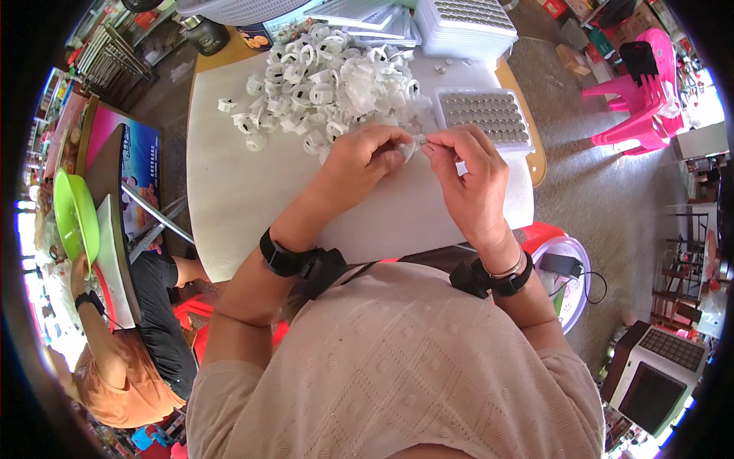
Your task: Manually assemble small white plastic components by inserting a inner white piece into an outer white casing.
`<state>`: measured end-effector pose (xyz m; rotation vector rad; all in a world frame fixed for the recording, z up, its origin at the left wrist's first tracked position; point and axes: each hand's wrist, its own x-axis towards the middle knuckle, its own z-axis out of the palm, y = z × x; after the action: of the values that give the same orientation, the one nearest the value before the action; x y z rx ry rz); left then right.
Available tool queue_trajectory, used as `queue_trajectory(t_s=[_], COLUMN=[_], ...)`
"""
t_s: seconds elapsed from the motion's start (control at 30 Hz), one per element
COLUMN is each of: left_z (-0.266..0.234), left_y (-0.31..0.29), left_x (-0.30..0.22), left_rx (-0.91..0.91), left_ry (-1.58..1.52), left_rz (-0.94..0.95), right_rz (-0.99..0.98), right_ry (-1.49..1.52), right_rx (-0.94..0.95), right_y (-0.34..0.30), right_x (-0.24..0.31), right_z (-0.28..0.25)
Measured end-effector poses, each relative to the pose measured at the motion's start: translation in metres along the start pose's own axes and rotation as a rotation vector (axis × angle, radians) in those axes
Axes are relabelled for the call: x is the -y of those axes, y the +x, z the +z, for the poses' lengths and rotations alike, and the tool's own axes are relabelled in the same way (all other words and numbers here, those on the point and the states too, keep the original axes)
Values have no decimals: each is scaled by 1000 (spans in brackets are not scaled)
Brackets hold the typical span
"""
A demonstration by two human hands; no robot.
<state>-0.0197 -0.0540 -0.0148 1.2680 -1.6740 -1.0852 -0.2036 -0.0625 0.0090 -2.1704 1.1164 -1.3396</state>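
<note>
Over the pale tabletop (252,206), my two hands meet fingertip to fingertip. My left hand (355,164) is closed on a small white translucent plastic part (410,147), mostly covered by the fingers. Thumb and forefinger of my right hand (475,172) pinch together right beside that part; what lies between them is too small to name. Just beyond my hands is a heap of white plastic ring-like parts (306,96). To the right of it, close to my right hand, a clear tray (527,141) holds rows of small silvery metal pieces.
Stacked clear trays (462,46) stand at the far right of the table, near flat plastic trays (363,15) and a dark bottle (205,34). A pink chair (646,92) is off right. At left sits another person (126,375) by a green basin (76,218).
</note>
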Motion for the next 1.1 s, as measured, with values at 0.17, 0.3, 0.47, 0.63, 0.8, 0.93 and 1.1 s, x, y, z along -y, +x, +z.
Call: queue_trajectory(t_s=[0.17, 0.3, 0.47, 0.63, 0.8, 0.93, 1.1], left_z=[0, -13, -16, -16, -18, -19, -18], left_y=[2, 6, 2, 2, 0, 0, -2], left_x=[-7, 1, 3, 3, -2, -6, -6], left_rx=[-74, -1, 153, 248, 285, 334, 345], left_ry=[43, -564, -984, -1022, -946, -867, -804], left_rz=[61, -153, -108, -121, -127, -158, -184], right_rz=[20, 104, 117, 120, 166, 245, 354], right_ry=[-13, 49, 131, 190, 197, 294, 424], right_rx=[-11, -35, -9, 22, 164, 249, 330], right_y=[-4, -1, 6, 7, 10, 11, 14], right_x=[-4, 2, 13, 15, 14, 12, 14], right_z=[-5, -7, -5, 1, -8, -12, -17])
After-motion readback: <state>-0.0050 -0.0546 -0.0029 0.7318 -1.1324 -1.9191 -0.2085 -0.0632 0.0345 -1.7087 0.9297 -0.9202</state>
